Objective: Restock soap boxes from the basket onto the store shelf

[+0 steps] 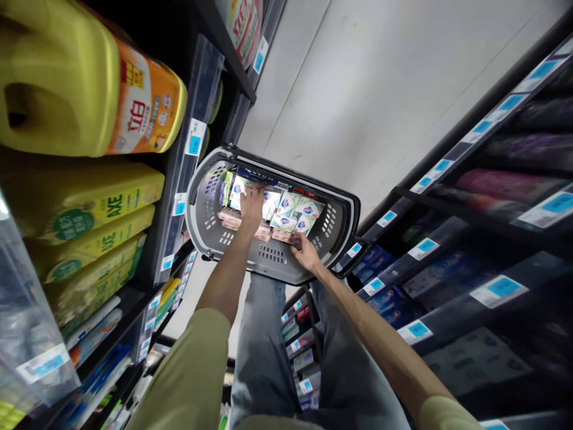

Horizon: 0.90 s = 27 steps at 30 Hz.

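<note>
A grey shopping basket [273, 272] with slotted walls is in front of my legs. White soap boxes [286, 206] with green edges and a red-and-blue logo lie inside it, next to pink boxes [233, 220] stacked along the near side. My left hand [253, 203] is over the white boxes at the left, palm down with its fingers spread on them. At the near right, my right hand [307, 252] has its fingers apart, with the tips at the corner of the pink and white boxes. A dark blue box [259, 176] lies along the far wall.
Large yellow detergent bottles [89, 83] and yellow AXE packs [107, 209] fill the left shelves. Shelves with price tags [481, 126] and packaged goods run along the right. Pale floor [371, 77] stretches beyond the basket.
</note>
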{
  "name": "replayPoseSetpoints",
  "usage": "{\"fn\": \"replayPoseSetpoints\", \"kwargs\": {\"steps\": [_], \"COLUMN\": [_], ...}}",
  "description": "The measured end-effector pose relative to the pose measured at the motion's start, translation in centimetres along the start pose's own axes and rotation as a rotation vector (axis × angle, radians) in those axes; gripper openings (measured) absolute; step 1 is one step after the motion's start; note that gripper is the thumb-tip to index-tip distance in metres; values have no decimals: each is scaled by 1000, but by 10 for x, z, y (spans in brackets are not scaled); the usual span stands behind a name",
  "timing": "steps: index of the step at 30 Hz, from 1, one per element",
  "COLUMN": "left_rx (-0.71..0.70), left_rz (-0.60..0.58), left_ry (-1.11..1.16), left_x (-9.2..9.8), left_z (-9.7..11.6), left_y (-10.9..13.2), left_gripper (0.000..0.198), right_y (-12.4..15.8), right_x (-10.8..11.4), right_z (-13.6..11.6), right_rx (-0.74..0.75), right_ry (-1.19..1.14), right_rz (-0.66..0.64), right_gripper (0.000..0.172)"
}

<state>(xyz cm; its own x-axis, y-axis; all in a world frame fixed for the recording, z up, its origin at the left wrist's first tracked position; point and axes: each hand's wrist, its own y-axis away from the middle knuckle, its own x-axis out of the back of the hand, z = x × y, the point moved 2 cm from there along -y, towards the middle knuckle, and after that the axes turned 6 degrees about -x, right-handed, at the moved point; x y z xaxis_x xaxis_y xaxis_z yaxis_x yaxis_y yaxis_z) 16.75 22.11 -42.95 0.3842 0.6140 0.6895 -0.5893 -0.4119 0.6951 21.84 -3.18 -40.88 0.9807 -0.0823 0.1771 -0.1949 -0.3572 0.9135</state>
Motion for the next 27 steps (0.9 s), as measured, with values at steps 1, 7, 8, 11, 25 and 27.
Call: {"fn": "replayPoseSetpoints", "kwargs": {"steps": [1,7,8,11,25,27], "left_rx": [-17,-88,-62,87,394,370], "left_rz": [-4,-37,-38,-30,-265,-229], "left_ry": [1,34,50,111,390,446], "left_x": [-1,-16,-19,-25,138,176], "left_z": [-2,-13,-13,-10,84,114], "left_y": [0,26,35,71,372,412], "left_gripper": [56,49,52,61,66,69], "right_y": [0,-4,-3,4,257,308], "right_x": [1,17,19,25,91,112], "right_z": [1,6,7,7,-121,-147], "right_rx": [-3,-17,-16,-25,77,139], "right_ry": [4,35,42,76,245,250], "right_rz": [3,18,18,5,-75,-69], "right_gripper": [59,48,45,34,11,6]}}
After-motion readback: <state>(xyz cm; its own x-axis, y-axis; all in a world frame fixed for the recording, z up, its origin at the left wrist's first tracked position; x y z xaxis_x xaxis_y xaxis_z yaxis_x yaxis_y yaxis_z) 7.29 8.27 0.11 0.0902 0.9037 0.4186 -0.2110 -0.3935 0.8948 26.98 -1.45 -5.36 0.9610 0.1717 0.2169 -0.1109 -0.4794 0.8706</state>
